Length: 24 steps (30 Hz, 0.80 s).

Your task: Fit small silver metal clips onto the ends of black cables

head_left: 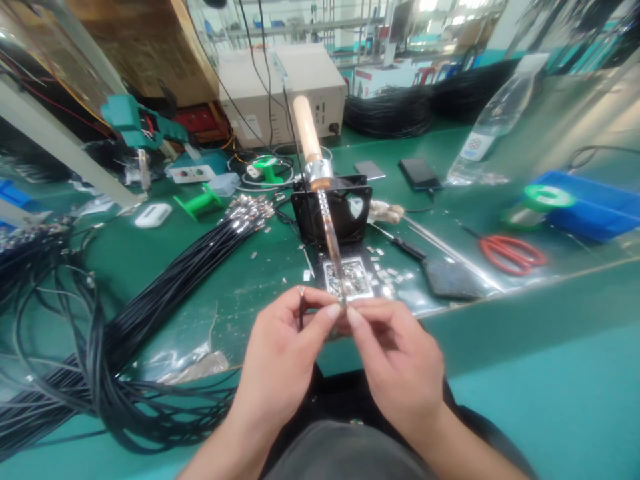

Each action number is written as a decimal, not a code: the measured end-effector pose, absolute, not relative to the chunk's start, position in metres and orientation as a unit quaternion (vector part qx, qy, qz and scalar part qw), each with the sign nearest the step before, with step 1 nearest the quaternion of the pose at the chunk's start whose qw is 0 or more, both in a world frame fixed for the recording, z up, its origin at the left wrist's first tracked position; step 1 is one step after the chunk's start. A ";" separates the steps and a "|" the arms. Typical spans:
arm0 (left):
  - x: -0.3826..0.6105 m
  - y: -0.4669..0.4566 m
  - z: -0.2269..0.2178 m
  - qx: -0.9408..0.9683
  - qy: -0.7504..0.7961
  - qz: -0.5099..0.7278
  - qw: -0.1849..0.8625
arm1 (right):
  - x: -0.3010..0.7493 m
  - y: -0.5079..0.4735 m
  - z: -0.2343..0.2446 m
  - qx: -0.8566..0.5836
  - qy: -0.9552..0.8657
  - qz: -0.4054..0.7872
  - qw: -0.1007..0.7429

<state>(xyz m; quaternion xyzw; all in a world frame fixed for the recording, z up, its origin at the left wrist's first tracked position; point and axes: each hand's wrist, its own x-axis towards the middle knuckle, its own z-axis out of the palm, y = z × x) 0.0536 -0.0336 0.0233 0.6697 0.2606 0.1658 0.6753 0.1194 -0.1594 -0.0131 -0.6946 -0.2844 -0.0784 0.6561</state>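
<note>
Black cable (pixel 301 313) sits in the closed left hand (pixel 283 347); the right hand (pixel 405 353) pinches a small piece (pixel 343 306), too blurred to name, at the soldering iron (pixel 328 223)'s tip. Just beyond lies a white tray (pixel 327 277); leftward, a cable bundle (pixel 170 277).

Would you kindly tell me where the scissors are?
In the head view, the red-handled scissors lie at right on the bench, in front of the green spool.
</note>
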 end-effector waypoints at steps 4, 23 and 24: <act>0.053 -0.034 0.024 0.678 0.267 0.176 0.662 | 0.118 -0.162 -0.014 -0.693 -0.279 -0.064 0.662; 0.049 -0.035 0.019 0.657 0.297 0.137 0.679 | 0.127 -0.188 -0.021 -0.718 -0.293 -0.053 0.629; 0.050 -0.035 0.019 0.648 0.296 0.134 0.688 | 0.128 -0.187 -0.021 -0.714 -0.296 -0.040 0.634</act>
